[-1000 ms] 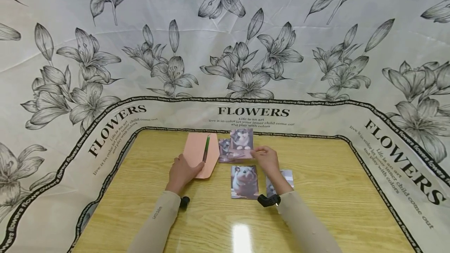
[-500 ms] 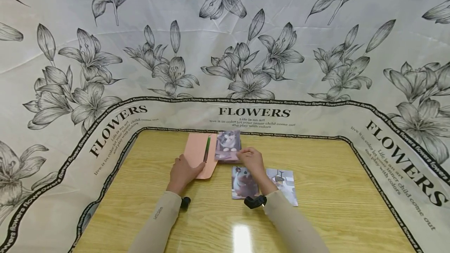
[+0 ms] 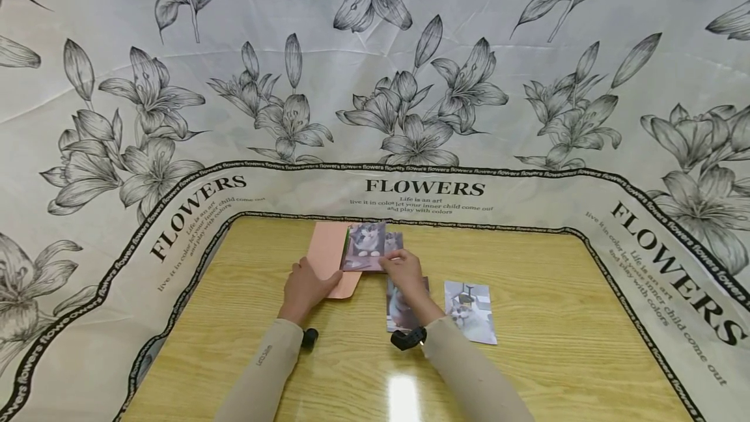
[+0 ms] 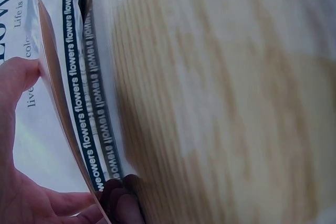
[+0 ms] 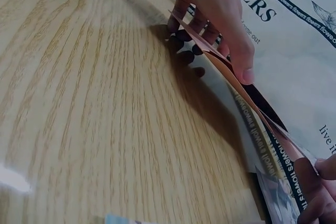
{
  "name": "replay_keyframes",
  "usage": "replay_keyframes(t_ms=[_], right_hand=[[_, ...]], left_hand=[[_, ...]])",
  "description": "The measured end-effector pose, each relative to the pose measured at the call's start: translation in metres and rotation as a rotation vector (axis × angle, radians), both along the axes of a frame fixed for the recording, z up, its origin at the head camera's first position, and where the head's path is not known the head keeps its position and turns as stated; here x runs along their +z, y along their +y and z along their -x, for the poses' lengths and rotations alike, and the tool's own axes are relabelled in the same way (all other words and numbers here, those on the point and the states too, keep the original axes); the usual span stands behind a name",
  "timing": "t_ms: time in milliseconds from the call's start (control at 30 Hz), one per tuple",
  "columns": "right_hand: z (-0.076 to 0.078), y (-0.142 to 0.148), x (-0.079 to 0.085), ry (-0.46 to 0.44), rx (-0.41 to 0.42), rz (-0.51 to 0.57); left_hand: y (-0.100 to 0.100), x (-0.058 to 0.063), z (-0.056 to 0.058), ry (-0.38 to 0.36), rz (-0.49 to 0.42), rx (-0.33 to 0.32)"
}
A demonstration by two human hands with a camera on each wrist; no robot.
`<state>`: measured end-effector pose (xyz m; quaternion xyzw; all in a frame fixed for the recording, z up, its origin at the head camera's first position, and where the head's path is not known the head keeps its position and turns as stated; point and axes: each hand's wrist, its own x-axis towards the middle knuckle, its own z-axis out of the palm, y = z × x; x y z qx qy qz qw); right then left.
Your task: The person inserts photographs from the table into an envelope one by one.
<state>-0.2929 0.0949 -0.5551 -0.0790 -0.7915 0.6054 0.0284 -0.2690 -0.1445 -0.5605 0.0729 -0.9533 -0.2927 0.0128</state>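
Note:
In the head view my left hand (image 3: 306,288) grips a pink envelope (image 3: 325,249) by its lower left side, thumb on the front. The wrist views show the envelope (image 4: 58,85) edge-on, raised off the table between thumb and fingers. My right hand (image 3: 405,273) pinches a cat picture card (image 3: 366,243) at its lower right corner. The card's left edge lies at the envelope's opening, where a strip of green shows; whether it is inside I cannot tell. Behind it, another cat card (image 3: 395,240) is partly covered.
A hamster card (image 3: 396,311) lies below my right hand, partly hidden by the wrist. To its right is a pale picture card (image 3: 471,313). The wooden table (image 3: 556,298) is bordered by a flower-printed cloth (image 3: 545,194) at the back and sides.
My right hand has carried the cat card leftward, from over the other cat card to the envelope's opening. The pale card at right has come into full view. The left hand stays in place.

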Motion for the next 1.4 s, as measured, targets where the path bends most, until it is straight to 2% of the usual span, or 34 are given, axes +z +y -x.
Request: replay_keyframes(t_ms=[533,867,1400], right_hand=[[0.007,-0.021,-0.004,0.001,-0.017,0.041],[0.006,-0.034,-0.005,0.042,0.002,0.040],[0.006,-0.049,-0.003,0.053,0.060,-0.027]], left_hand=[[-0.001,0.002,0.000,-0.009,-0.020,0.008],[-0.003,0.001,0.002,-0.012,-0.018,0.007],[-0.001,-0.001,0.001,-0.024,-0.012,0.025]])
